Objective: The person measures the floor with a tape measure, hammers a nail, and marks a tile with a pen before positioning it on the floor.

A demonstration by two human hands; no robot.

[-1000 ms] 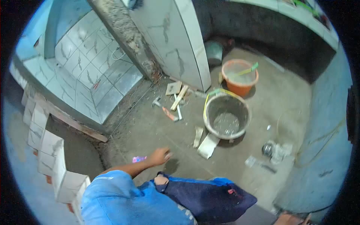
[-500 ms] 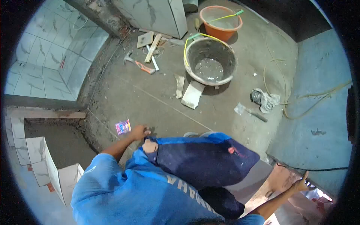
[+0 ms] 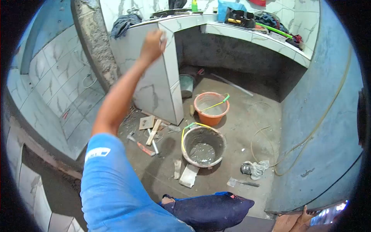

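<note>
My left hand (image 3: 152, 45) is raised at the upper left centre, in front of the tiled counter side (image 3: 145, 87). Its fingers are curled closed; what they hold, if anything, is too small to name. Low on the right, my right hand (image 3: 304, 217) rests at the lower edge of the blue wall (image 3: 309, 154), its thumb up and apart from the fingers, nothing visible in it. On the floor ahead stand a bucket (image 3: 185, 149) with wet grey mix inside and an orange tub (image 3: 210, 120) behind it.
A hammer (image 3: 143, 147), wood pieces (image 3: 154, 132) and a white block (image 3: 189, 176) lie on the floor. Farther right are a crumpled plastic bag (image 3: 258, 169), a trowel-like tool (image 3: 247, 183) and a hose (image 3: 305, 141). Cloths and tools cover the countertop (image 3: 232, 29).
My left hand has risen from beside the dark cloth at my lap to counter height. The view has tilted up, showing the countertop. My right hand remains by the wall's lower edge.
</note>
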